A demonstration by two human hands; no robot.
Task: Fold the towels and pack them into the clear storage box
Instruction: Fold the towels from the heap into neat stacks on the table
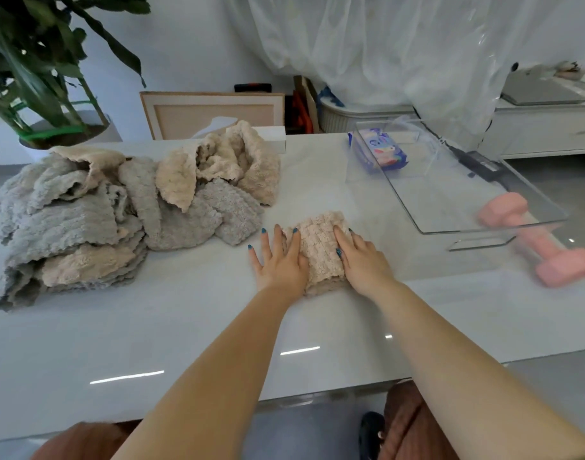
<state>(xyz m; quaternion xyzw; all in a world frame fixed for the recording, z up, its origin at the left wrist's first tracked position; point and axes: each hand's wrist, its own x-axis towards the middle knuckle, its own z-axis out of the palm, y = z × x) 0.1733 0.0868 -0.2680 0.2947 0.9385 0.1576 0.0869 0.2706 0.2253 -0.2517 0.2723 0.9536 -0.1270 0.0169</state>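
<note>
While a folded beige towel (pixel 318 247) lies at the near middle of the white table (pixel 185 327), it is pressed flat by the left hand (pixel 279 262) and right hand (pixel 362 262), fingers straight, nothing gripped. Unfolded towels (pixel 118 207) are heaped far left; the clear storage box (pixel 457 194) is seen far right.

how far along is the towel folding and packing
Early on. Done: one beige towel looks folded into a small rectangle. In hand: the left hand and right hand press flat on its two sides. Left: no towel shows in the clear storage box, so this one needs packing, and the heap of grey and beige towels at the left looks unfolded.
</note>
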